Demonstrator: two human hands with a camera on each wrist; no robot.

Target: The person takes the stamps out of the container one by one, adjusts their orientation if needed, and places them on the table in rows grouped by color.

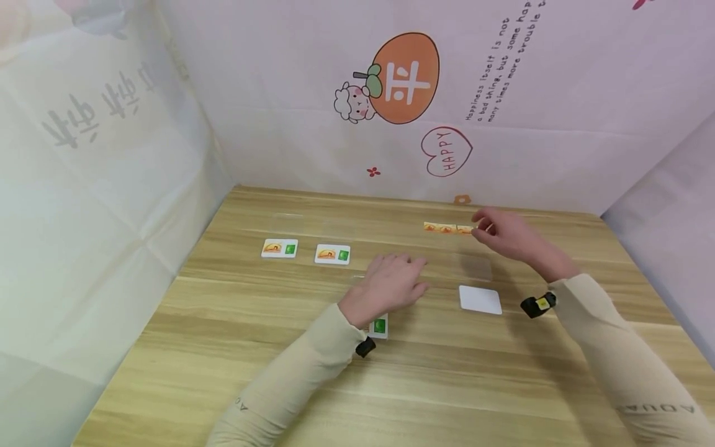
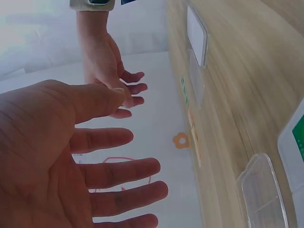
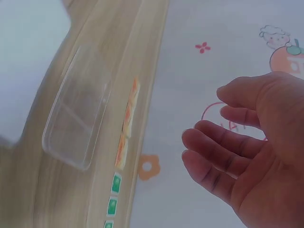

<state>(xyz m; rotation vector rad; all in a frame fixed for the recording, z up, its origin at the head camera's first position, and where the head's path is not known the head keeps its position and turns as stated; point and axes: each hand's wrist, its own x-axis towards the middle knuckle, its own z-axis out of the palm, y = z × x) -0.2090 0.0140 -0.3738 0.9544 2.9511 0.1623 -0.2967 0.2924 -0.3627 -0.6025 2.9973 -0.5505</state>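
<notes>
Head view: R hand (image 1: 511,236) is near the far edge of the desk (image 1: 447,385), right by the orange pieces (image 1: 440,228), fingers loosely bent, nothing visibly held. L hand (image 1: 388,282) is palm-down, fingers apart, holding nothing. Blank white card (image 1: 480,300) lies nearer, betw. the two forearms. Step, IMO: reaching for the small pieces; next move prob. calls for a precise fingertip pinch.

L wrist view: L fingers extended & spread, no hold; a clear lid (image 2: 261,190) is nearby.

R wrist view: R thumb & fingers curve w/ a gap, grip empty; green squares (image 3: 112,206) line up w/ the orange pieces.
</notes>
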